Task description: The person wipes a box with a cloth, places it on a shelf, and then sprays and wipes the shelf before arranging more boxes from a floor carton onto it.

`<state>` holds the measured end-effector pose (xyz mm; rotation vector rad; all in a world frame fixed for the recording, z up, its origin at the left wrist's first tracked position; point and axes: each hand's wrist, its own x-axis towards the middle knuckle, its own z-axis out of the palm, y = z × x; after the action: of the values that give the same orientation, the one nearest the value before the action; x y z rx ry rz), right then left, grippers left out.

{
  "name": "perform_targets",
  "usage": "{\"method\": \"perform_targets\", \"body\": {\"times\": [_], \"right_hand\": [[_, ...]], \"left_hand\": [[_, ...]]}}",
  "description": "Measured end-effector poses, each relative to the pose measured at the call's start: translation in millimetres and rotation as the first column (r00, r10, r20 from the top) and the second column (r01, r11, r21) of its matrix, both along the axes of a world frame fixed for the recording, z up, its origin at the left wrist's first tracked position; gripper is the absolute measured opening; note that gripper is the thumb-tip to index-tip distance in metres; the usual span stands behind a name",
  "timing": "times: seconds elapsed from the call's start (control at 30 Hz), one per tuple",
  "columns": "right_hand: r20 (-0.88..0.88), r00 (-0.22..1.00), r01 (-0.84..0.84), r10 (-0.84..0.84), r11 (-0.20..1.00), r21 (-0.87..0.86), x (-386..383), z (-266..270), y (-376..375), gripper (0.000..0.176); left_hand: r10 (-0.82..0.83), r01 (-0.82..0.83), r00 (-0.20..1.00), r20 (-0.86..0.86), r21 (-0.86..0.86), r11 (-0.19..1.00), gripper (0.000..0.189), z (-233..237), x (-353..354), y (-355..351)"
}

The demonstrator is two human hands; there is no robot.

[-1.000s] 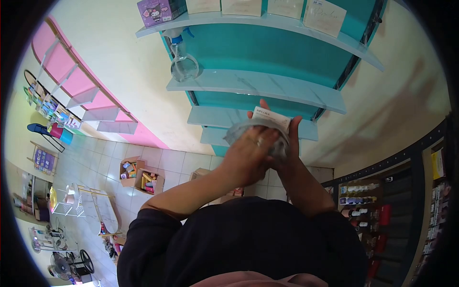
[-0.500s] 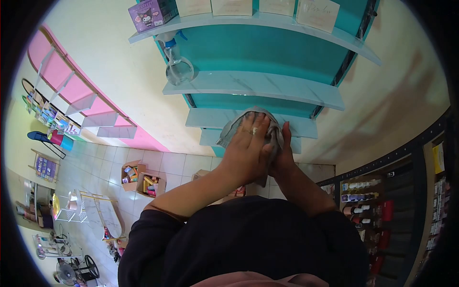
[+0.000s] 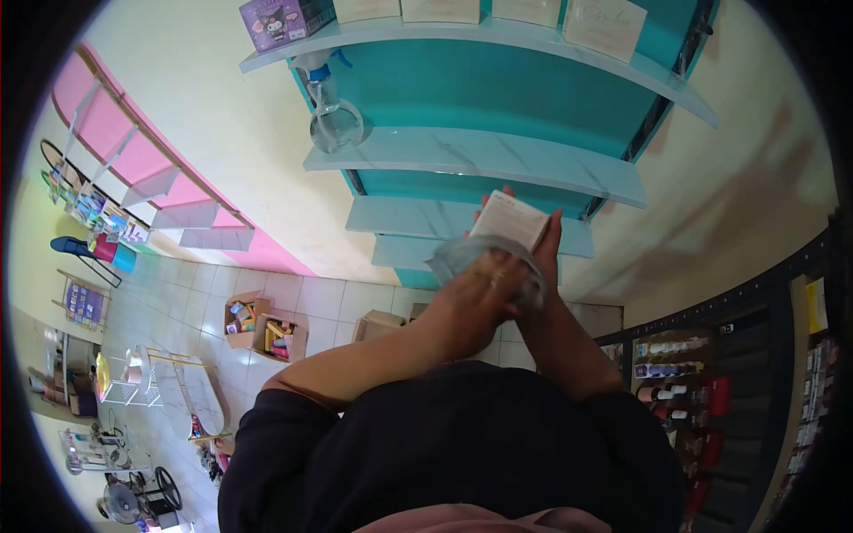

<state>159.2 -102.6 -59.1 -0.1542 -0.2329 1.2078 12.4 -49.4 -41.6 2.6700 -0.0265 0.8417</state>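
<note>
In front of the teal shelves, my right hand [image 3: 548,251] holds a small white box [image 3: 510,218] from behind, its top tilted up toward them. My left hand [image 3: 476,297], a ring on one finger, presses a grey cloth [image 3: 452,254] against the lower part of the box. The cloth bunches under my palm and spills out to the left. The box's upper face is uncovered and shows small print.
Curved teal shelves [image 3: 480,155] rise ahead; a clear spray bottle [image 3: 334,114] stands on one, and a purple box [image 3: 276,19] and white boxes [image 3: 604,25] on the top one. Open cardboard boxes [image 3: 263,330] sit on the tiled floor. A dark rack [image 3: 680,369] of bottles stands at right.
My left hand and the cloth have slid down off the box's upper face, which was fully covered half a second ago. The box is exposed again, as it was a second ago.
</note>
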Motion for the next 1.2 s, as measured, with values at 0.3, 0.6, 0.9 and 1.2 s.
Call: {"method": "perform_targets", "body": {"times": [0.3,0.6,0.9,1.2], "right_hand": [[0.347,0.852,0.428,-0.392,0.903,-0.032,5,8,14,0.101],[0.84,0.408,0.464,-0.357,0.874,0.146,11,-20,13,0.114],[0.881,-0.037,0.555,-0.471,0.724,0.41,17,-37,2,0.106],[0.109,0.979,0.203,-0.172,0.872,-0.446,40,-21,-62,0.071]], "left_hand": [[0.087,0.19,0.982,0.17,-0.893,-0.408,0.036,-27,2,31],[-0.049,0.076,0.991,0.128,-0.809,-0.583,0.043,-10,-5,15],[-0.095,0.016,0.993,0.077,-0.852,-0.523,0.036,-12,4,25],[0.389,-0.054,0.859,0.334,-0.695,0.717,0.036,47,35,92]]}}
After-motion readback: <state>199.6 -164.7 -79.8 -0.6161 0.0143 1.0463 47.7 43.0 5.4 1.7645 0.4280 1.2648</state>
